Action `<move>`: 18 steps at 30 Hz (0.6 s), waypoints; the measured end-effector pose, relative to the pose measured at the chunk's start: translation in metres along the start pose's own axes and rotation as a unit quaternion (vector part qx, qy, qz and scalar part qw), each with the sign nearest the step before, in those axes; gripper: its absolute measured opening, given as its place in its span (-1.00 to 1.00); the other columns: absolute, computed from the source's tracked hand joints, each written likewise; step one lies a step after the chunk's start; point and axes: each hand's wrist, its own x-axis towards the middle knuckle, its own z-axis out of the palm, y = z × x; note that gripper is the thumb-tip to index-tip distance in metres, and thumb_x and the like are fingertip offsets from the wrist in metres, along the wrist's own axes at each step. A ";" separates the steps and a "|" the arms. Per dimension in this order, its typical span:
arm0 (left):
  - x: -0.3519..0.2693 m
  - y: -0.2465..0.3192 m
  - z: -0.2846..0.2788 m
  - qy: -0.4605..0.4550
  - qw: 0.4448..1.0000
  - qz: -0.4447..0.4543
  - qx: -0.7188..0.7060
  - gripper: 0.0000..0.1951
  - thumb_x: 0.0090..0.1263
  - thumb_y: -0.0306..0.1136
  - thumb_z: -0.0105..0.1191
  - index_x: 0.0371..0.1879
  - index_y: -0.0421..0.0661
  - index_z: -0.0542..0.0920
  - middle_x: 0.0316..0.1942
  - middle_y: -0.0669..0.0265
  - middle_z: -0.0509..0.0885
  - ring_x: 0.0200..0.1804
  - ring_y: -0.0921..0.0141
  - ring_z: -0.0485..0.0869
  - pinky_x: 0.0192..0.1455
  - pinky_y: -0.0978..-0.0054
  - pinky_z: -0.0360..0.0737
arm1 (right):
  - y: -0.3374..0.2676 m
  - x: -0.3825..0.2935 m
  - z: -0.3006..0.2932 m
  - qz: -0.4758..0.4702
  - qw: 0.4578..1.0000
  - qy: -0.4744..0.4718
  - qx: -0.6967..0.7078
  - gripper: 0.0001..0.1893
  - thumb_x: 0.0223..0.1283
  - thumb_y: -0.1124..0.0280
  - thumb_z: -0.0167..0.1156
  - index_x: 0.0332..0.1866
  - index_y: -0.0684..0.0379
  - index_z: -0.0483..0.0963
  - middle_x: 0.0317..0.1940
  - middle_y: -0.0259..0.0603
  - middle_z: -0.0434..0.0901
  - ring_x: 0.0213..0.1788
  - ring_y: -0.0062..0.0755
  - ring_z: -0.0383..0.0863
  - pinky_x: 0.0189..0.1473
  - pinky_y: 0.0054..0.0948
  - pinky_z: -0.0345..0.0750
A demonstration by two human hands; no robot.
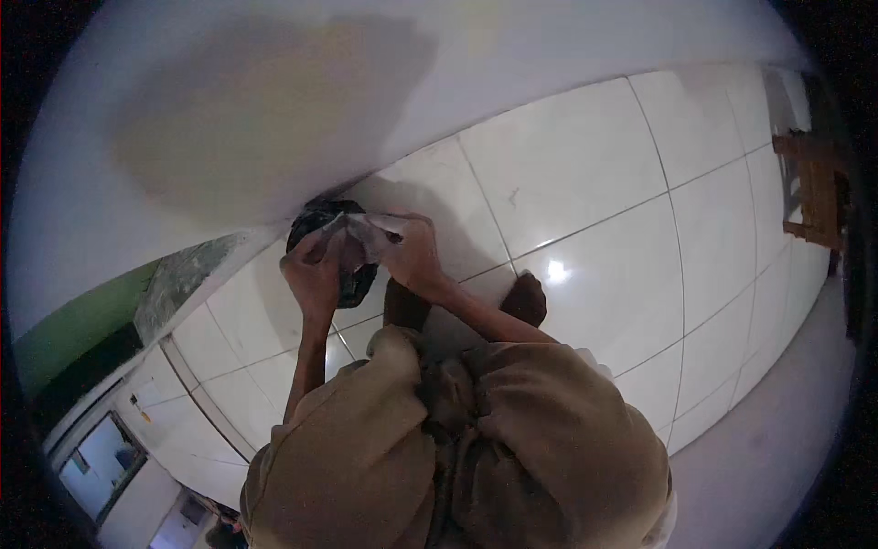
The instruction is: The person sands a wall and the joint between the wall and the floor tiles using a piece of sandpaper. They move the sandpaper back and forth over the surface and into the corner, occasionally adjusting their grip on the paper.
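My left hand point(315, 267) and my right hand point(415, 257) are close together in front of me, a little left of the middle of the view. Both grip a thin, whitish translucent plastic bag point(367, 233), its film stretched between them. Something pinkish shows behind or inside the film; I cannot tell what. Directly below the hands, a black plastic bag point(357, 291) stands on the floor against the wall, partly hidden by my hands and the pale film.
White tiles point(590, 158) cover the floor around my feet. A pale wall point(466, 68) runs along the far side, with a shadow on it. Brown wooden furniture point(816, 192) stands at the far right. A doorway threshold point(206, 405) lies at lower left.
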 end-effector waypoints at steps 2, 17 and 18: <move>-0.001 -0.015 -0.025 0.030 0.998 -0.015 0.050 -0.76 0.35 -0.40 0.31 -0.09 -0.28 0.77 -0.34 0.17 0.82 -0.35 0.52 0.69 -0.23 0.46 0.64 | 0.004 0.004 0.028 -0.098 0.995 0.001 -0.011 -0.79 0.17 0.51 0.29 -0.10 0.31 0.68 -0.18 0.10 0.67 -0.18 0.01 0.71 -0.13 -0.17 0.63; -0.012 -0.095 -0.072 -0.139 0.936 -0.294 -0.134 -0.69 0.32 -0.41 0.33 -0.01 -0.29 0.74 -0.25 0.22 0.76 -0.34 0.44 0.71 -0.37 0.46 0.68 | 0.067 0.005 0.054 0.013 0.957 -0.163 -0.238 -0.78 0.23 0.45 0.21 -0.12 0.38 0.62 -0.05 0.29 0.53 0.04 0.23 0.55 0.13 0.06 0.51; -0.007 -0.081 -0.065 -0.150 0.936 -0.283 -0.147 -0.70 0.32 -0.42 0.32 -0.01 -0.28 0.74 -0.25 0.23 0.76 -0.34 0.43 0.71 -0.35 0.46 0.68 | 0.046 0.010 0.041 0.056 0.964 -0.145 -0.217 -0.79 0.24 0.37 0.25 -0.20 0.33 0.64 -0.18 0.21 0.60 0.01 0.18 0.58 0.11 0.04 0.52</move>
